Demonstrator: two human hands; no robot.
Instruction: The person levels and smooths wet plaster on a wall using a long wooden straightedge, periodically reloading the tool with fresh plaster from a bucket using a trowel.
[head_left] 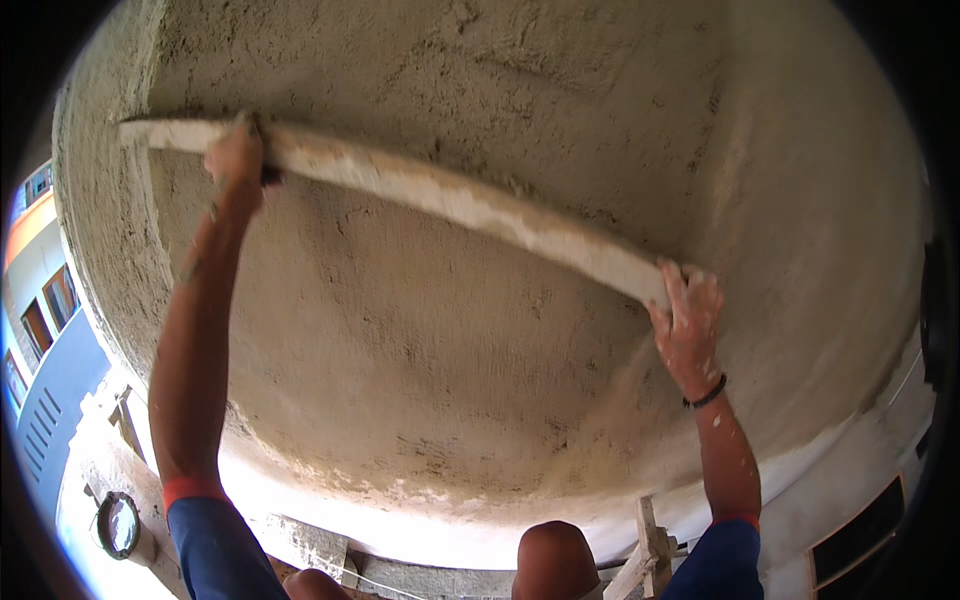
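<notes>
A long, pale, plaster-smeared straightedge (pixel 450 207) lies slanted across a broad rendered surface (pixel 480 370), higher at the left. My left hand (pixel 236 150) grips it near the left end, fingers wrapped round it. My right hand (pixel 688 310), flecked with white and with a dark band on the wrist, is closed round the lower right end. The surface above the straightedge is rough, darker mortar with ridges along the tool's upper side; below it the finish is smoother, with streaks and pits.
A bucket (pixel 135 545) stands at the lower left near white-splashed ledges. Behind are a blue panel (pixel 55 380) and a building with windows (pixel 60 297). Wooden posts (pixel 648 535) rise at the bottom, beside my bare knee (pixel 555 560). A dark opening (pixel 858 535) shows lower right.
</notes>
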